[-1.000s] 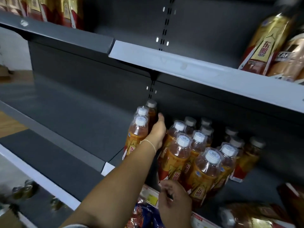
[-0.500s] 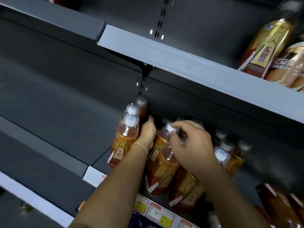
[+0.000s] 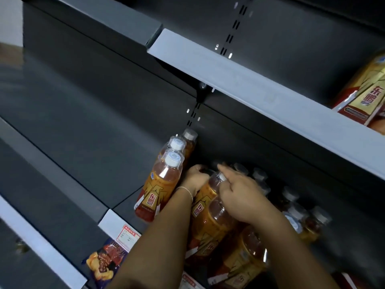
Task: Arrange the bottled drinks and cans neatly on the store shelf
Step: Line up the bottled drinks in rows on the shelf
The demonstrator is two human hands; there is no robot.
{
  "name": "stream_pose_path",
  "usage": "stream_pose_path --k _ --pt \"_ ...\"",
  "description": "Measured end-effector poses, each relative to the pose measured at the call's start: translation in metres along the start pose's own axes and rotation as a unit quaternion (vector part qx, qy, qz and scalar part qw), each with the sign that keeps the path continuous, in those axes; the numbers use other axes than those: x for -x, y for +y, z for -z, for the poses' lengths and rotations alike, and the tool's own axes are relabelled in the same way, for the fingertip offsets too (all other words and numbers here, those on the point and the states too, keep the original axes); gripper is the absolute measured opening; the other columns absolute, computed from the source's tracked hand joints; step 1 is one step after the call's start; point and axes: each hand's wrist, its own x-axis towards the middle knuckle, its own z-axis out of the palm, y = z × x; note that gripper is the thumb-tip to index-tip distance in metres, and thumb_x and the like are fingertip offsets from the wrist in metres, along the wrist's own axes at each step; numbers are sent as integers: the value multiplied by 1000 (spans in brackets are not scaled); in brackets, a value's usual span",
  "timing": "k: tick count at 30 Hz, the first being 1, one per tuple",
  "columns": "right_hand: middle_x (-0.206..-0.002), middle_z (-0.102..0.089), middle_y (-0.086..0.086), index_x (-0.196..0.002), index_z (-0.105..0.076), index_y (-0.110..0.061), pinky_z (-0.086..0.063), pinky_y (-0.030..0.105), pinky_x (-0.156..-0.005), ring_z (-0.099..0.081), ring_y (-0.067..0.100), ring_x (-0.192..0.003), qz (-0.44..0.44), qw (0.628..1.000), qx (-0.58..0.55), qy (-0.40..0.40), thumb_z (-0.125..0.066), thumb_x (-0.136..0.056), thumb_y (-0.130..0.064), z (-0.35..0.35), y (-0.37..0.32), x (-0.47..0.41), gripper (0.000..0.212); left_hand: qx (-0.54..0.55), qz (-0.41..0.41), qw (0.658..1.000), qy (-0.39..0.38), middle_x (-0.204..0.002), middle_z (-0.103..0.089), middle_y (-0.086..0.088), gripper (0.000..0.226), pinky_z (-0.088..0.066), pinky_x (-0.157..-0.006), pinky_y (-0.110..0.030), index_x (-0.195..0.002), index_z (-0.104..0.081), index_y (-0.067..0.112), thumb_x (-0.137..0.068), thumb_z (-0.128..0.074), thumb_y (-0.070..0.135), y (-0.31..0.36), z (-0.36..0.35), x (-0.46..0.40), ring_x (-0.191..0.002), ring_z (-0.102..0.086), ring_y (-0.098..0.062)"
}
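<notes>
**Both hands in among the tea bottles on the middle shelf**

So from my feed here, everything's happening around the front bottle of the left row (image 3: 161, 184), the orange-labelled one with the white cap standing near the shelf's front edge. Two more of the same bottle stand in line right behind it, toward the back panel.

Just right of that bottle, my left hand (image 3: 194, 179) is curled round the shoulder of the next bottle over (image 3: 205, 202), thin bracelet (image 3: 187, 190) on the wrist. Right hand (image 3: 242, 193) is on that same bottle from the other side, fingers bent over its neck and cap, index finger sticking out toward the back. How tight the right hand grips I can't tell, it's a bit smeared.

Further right of the landmark bottle there's a bunched cluster of the same drinks (image 3: 300, 213), caps blurry, not in clean rows. Another one (image 3: 248, 259) sits closer to me, below my right forearm.

Down-left of the landmark bottle, a price tag (image 3: 127, 236) on the shelf lip and a snack bag (image 3: 104, 261) underneath. Up-right, on the shelf above (image 3: 260, 97), bigger gold-labelled bottles (image 3: 364, 90)
</notes>
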Motion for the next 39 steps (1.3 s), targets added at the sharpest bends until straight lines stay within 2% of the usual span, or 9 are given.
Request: stream_pose_path --k 5,11,16,19,21,23,27,33,39 --pt "-162 -31 -1 -156 -29 -25 -19 24 -117 -26 14 -148 8 1000 -1 5 -36 -103 -22 0 -1 0 54 -213 -81 974 -8 -135 -57 -8 82 -44 -105 -39 -136 -51 12 -69 -81 48 6 9 -5 -121 -55 -26" --pt "-160 -36 -2 -156 -31 -29 -23 26 -116 -30 15 -147 7 1000 -13 13 -37 -102 -23 0 2 1 54 -259 -75 962 33 -133 -55 -15 76 -46 -97 -31 -131 -53 6 -72 -80 46 2 7 -10 -120 -55 -30" --pt "-161 -34 -2 -155 -31 -30 -25 26 -114 -30 15 -146 4 1000 -20 21 -38 -102 -23 -1 2 2 54 -100 -46 990 90 -135 -53 -10 84 -46 -100 -38 -141 -41 12 -73 -83 38 -6 3 -3 -121 -53 -26" --pt "-161 -33 -3 -154 -34 -29 -25 25 -114 -30 14 -146 9 999 -33 26 -39 -101 -22 0 1 4 54 22 -52 992 113 -117 -62 -7 61 -50 -84 -32 -132 -47 14 -78 -76 19 -11 2 0 -101 -60 -19" --pt "-160 -35 -2 -154 -35 -29 -29 27 -114 -34 16 -144 2 999 -42 31 -40 -101 -22 0 2 5 54 77 -59 990 107 -107 -67 -9 44 -55 -87 -41 -121 -57 12 -80 -73 13 -9 3 5 -96 -65 -23" --pt "-156 -42 0 -152 -38 -31 -37 32 -110 -45 18 -134 -8 998 -58 37 -42 -99 -23 0 1 5 54 102 -72 988 96 -98 -69 -10 32 -57 -85 -46 -111 -62 12 -80 -72 13 -7 3 11 -91 -68 -26" --pt "-134 -62 3 -147 -46 -31 -51 38 -100 -62 20 -112 -31 993 -97 58 -47 -95 -25 0 0 6 53 144 -126 973 126 -99 -66 6 38 -54 -87 -33 -110 -56 27 -79 -77 17 0 1 23 -92 -64 -9" --pt "-126 -65 -9 -134 -61 -28 -46 28 -100 -59 12 -119 -60 979 -158 114 -56 -97 -27 -3 4 3 37 180 -237 947 123 -123 -63 4 58 -43 -108 -36 -131 -48 24 -81 -76 18 27 -2 48 -117 -58 -11" --pt "-106 -66 -11 -116 -68 -27 -39 21 -85 -59 11 -105 -81 971 -170 149 -52 -95 -14 -4 6 0 29 148 -329 920 150 -125 -55 20 59 -39 -105 -23 -127 -40 42 -79 -72 31 47 -4 89 -120 -51 3"
